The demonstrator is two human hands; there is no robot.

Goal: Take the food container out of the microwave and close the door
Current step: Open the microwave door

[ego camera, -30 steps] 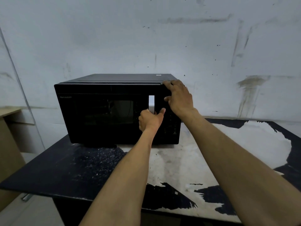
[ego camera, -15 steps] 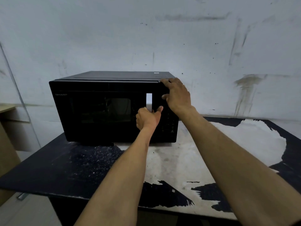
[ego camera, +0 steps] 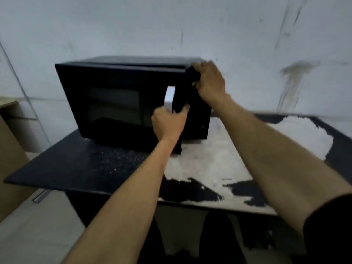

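door (ego camera: pixel 122 105) now ajar, left hand (ego camera: pixel 168 123) pulling.

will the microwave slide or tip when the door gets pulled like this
Probably stays put: the right hand braces the microwave at its top corner. It looks boxy and low, so tipping seems unlikely. The left hand pulls the handle.

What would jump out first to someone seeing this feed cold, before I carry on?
The black microwave on the table, its door swung partly out on the handle side. The left hand grips the white handle, and the right hand braces the top right corner. No food container shows through the dark window.
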